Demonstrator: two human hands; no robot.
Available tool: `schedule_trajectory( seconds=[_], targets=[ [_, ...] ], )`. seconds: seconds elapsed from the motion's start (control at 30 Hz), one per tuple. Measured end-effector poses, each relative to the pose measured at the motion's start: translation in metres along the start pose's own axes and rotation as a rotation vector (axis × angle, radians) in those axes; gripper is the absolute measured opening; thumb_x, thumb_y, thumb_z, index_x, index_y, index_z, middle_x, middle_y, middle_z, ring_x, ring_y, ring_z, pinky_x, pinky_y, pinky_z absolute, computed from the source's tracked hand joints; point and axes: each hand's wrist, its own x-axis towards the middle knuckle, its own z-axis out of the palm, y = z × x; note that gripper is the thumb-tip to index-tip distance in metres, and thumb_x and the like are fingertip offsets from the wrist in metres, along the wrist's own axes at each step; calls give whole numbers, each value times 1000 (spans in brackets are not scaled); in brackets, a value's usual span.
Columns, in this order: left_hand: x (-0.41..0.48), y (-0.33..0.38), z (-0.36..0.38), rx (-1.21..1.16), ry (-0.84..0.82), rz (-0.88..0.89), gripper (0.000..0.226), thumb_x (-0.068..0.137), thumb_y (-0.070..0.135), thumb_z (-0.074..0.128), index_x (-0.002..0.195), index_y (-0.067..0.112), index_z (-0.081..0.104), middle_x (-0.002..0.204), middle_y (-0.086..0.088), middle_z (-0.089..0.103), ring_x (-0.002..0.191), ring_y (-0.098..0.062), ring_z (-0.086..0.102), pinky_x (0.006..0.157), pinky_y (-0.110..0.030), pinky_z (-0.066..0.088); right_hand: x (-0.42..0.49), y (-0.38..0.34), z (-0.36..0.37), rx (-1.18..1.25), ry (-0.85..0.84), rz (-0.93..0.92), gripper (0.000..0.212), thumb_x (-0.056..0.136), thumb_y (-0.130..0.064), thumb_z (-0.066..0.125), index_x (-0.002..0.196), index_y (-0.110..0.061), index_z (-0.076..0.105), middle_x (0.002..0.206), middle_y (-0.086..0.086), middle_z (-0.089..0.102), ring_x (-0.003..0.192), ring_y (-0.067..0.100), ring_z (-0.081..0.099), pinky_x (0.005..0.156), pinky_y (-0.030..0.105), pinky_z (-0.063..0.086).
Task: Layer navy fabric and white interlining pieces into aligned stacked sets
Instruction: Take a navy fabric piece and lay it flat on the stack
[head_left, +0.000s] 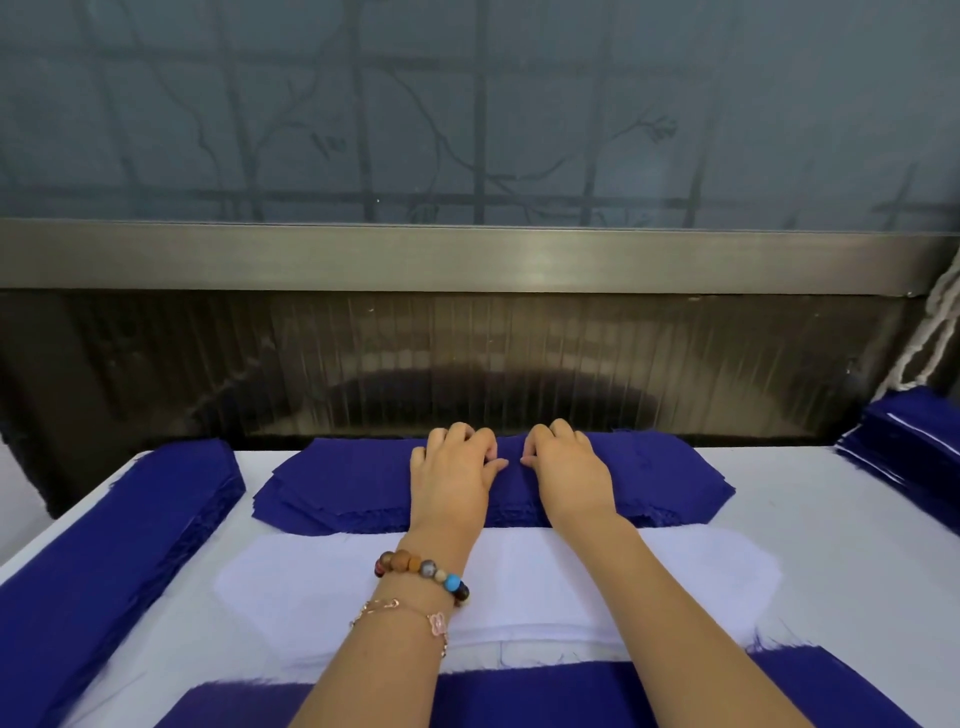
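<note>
Table (831, 499): navy stack (337, 488) beneath both grips (452, 478) (569, 475)

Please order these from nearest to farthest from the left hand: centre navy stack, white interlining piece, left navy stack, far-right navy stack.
From the left hand:
1. centre navy stack: directly under the hand, touching it.
2. white interlining piece: beneath the wrist, on the person's side.
3. left navy stack: off to the left.
4. far-right navy stack: beyond the right hand.
</note>
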Motion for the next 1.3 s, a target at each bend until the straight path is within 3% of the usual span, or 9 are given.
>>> schedule_trajectory(
  seconds=[0.17, 0.2, 0.33, 0.57, 0.67, 0.77, 0.87, 1.0, 1.3],
  targets=[
    [-1, 1, 0, -46, -33, 5, 9, 99, 36, 48, 93, 29, 45, 99, 10, 54, 106, -13, 47, 93, -31, 33, -4, 2, -5, 33, 13, -54, 10, 99, -20, 47, 107, -17, 51, 115, 0, 45, 100, 12, 42, 76, 22, 41],
    [-1, 2, -1, -62, -42, -1, 7, 98, 36, 49, 102, 30, 46, 106, 9, 56, 112, -13, 47, 96, -31, 33, -5, 2, -6, 24, 26, -61, 10, 99, -19, 47, 108, -17, 51, 116, 0, 44, 101, 12, 42, 79, 22, 42],
    [-1, -2, -2, -62, -132, 2, 57, 97, 36, 52, 148, 32, 24, 146, 8, 40, 139, -15, 27, 111, -39, 23, -8, 3, -5, -66, 115, -141, 16, 98, -19, 46, 113, -17, 51, 122, 0, 43, 108, 15, 40, 90, 25, 39],
    [-2, -3, -6, -87, -123, 25, 20, 95, 32, 55, 114, 36, 49, 130, 14, 46, 134, -12, 29, 115, -46, 17, -5, 8, -5, -7, -54, -224, 28, 89, -9, 56, 90, -31, 39, 108, -12, 43, 113, 13, 36, 94, 27, 22],
    [-2, -1, -8, -111, -103, 51, 35, 94, 25, 57, 125, 36, 45, 133, 15, 45, 135, -11, 28, 117, -48, 14, -6, 9, -5, 34, 0, -286, 31, 91, -11, 55, 88, -35, 37, 100, -18, 36, 106, 10, 36, 92, 24, 20],
    [-2, 1, -10, -14, -109, 88, 37, 96, 24, 55, 130, 33, 44, 139, 14, 41, 139, -11, 24, 118, -51, 8, -10, 6, -9, 94, 42, -337, 27, 92, -13, 56, 99, -35, 44, 107, -17, 47, 109, 9, 39, 95, 25, 18],
    [-3, 0, -15, 79, -54, 86, 30, 95, 32, 55, 125, 33, 50, 128, 12, 46, 130, -11, 34, 118, -53, 4, -12, 5, -16, 121, 64, -287, 28, 93, -25, 56, 117, -34, 46, 117, -14, 54, 113, 9, 42, 102, 30, 18],
    [-4, -13, -23, 160, 14, -47, 24, 95, 36, 55, 119, 33, 54, 119, 9, 51, 122, -14, 43, 117, -58, 5, -13, 23, -23, -68, 29, -123, 29, 97, -45, 45, 122, -31, 50, 120, -10, 53, 119, 14, 39, 105, 37, 18],
    [-5, -36, -33, 242, -1, -469, 36, 91, 42, 52, 123, 26, 54, 133, -3, 47, 132, -28, 35, 110, -70, 4, -15, 48, -33, -118, 161, 208, 29, 80, -45, 59, 102, -26, 63, 107, -4, 47, 113, 20, 38, 108, 46, 20]
  ],
)
